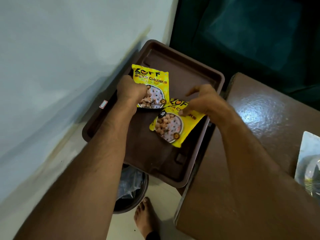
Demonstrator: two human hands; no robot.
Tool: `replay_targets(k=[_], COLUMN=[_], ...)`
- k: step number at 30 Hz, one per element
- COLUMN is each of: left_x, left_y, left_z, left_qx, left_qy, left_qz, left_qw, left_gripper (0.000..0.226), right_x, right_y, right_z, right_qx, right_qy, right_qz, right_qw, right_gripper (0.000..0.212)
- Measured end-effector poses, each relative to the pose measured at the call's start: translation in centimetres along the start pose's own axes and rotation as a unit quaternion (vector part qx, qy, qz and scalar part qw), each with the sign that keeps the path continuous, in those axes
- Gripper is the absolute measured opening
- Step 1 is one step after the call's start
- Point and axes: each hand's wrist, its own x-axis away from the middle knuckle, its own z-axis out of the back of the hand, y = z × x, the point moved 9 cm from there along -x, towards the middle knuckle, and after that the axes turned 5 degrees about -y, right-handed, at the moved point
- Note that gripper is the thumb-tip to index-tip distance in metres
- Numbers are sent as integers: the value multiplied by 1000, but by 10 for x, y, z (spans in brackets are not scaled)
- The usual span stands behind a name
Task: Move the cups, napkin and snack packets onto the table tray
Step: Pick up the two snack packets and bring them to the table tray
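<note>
Two yellow soya-chunk snack packets lie in the brown table tray point(194, 70). The far packet point(153, 79) lies toward the tray's wall side; my left hand point(130, 90) is closed on its lower left corner. The near packet point(173, 125) lies tilted by the tray's right rim. My right hand point(201, 99) rests over that packet's top edge, thumb and fingers spread, fingertips touching it. No cups or napkin are in view.
A pale wall point(60, 66) runs along the tray's left side. A brown seat point(256, 129) is to the right, with a shiny wrapped item point(309, 163) on it. Below the tray stand a dark bin point(131, 189) and a bare foot point(145, 217).
</note>
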Motion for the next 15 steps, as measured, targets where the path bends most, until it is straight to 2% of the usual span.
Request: replay_targets(k=[5,9,12,15], left_x=[10,18,20,23], left_y=[-13,-29,-39,-44], left_z=[7,12,16,18], left_qx=[-20,-19,-15,-21], left_qy=[6,-1,-16,-25], left_qz=[-2,20,41,52], left_qw=[1000,1000,999,998], left_gripper=[27,27,29,29], right_x=[-9,10,25,36], right_y=[-17,-23,-17,-13], right_z=[27,31,24,5], right_qx=[-6,-3,88,231], right_qy=[130,215,240,212], right_qz=[85,142,116,51], right_qw=[988,966,960,948], right_gripper=[47,47,56,81])
